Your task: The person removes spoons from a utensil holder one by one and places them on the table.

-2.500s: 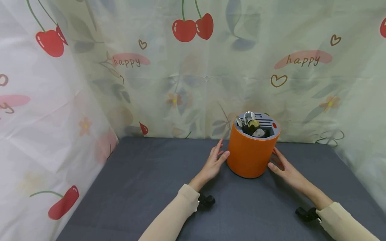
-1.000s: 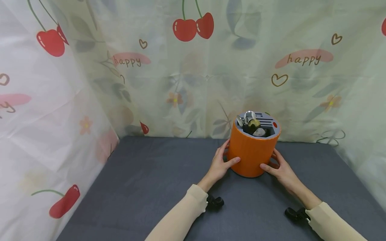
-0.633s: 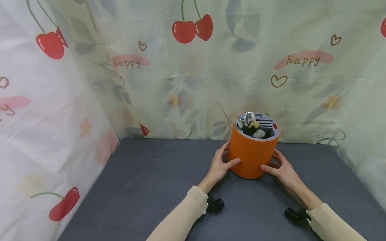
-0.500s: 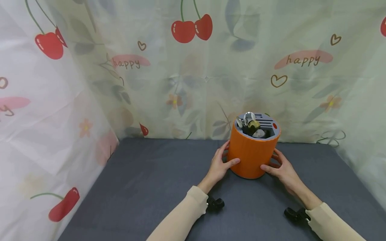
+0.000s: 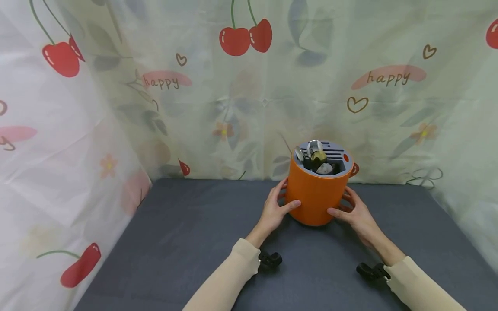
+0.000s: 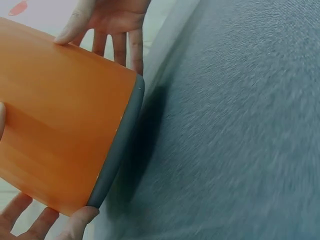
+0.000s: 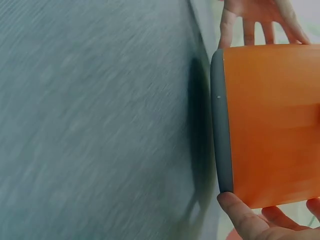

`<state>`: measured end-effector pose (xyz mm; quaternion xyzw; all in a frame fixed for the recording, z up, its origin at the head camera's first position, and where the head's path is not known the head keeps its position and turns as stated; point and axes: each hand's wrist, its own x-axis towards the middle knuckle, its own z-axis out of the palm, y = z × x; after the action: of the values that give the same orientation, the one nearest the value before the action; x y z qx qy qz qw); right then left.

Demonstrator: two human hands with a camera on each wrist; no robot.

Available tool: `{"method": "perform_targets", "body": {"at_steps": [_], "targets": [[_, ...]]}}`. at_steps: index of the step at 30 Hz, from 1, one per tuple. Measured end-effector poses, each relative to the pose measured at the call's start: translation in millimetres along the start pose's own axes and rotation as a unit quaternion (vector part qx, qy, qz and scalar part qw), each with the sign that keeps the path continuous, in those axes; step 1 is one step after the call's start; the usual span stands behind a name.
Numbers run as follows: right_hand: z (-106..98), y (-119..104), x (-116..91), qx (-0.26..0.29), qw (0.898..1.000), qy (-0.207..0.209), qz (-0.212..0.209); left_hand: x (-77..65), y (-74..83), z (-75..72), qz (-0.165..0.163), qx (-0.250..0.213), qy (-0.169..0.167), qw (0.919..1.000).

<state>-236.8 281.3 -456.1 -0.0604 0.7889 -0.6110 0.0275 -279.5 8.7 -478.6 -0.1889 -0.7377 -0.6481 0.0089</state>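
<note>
From my end I see the left hand [image 5: 272, 211] and right hand [image 5: 359, 220] gripping opposite sides of the orange canister [image 5: 316, 190] — thumbs in front, fingers parted and curved round it. It sits just above the grey table [image 5: 175, 242], right of centre — both wrist views show its shadow apart from the base — with metal utensils [image 5: 315, 147] poking from its top.

Your utensil holder [image 5: 313, 196] is plain orange, its base [image 6: 117, 145] grey, its pale lilac top [image 5: 346, 166] striped with dark slots [image 5: 333, 155] and one red dot [image 5: 346, 158]. The utensils [image 5: 314, 147] show silver and gold. You wear cream sleeves [image 5: 223, 278]; the tabletop [image 5: 194, 224] is slate grey, the pale curtain [image 5: 268, 77] printed with red cherries [image 5: 234, 42], brown hearts [image 5: 357, 105] and pink patches [image 5: 418, 73].
</note>
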Motion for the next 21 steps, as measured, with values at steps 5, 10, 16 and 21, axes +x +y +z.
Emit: {"method": "perform_targets", "body": {"at_steps": [5, 10, 16, 21], "targets": [[14.9, -7.8, 7.0, 0.016, 1.000, 0.000, -0.001, -2.2, 5.4, -17.3, -0.008, 0.007, 0.005, 0.9999], [31.2, -15.3, 13.3, 0.030, 1.000, 0.000, -0.004, -4.9, 8.5, -35.9, -0.018, 0.008, 0.006, 0.9998], [53.9, -22.0, 20.1, 0.057, 0.998, -0.001, -0.006, -8.3, 12.6, -60.8, -0.034, -0.006, 0.006, 0.9994], [75.1, -26.5, 25.2, 0.071, 0.997, 0.004, -0.002, -12.9, 15.7, -81.5, -0.045, -0.024, 0.007, 0.9987]]}}
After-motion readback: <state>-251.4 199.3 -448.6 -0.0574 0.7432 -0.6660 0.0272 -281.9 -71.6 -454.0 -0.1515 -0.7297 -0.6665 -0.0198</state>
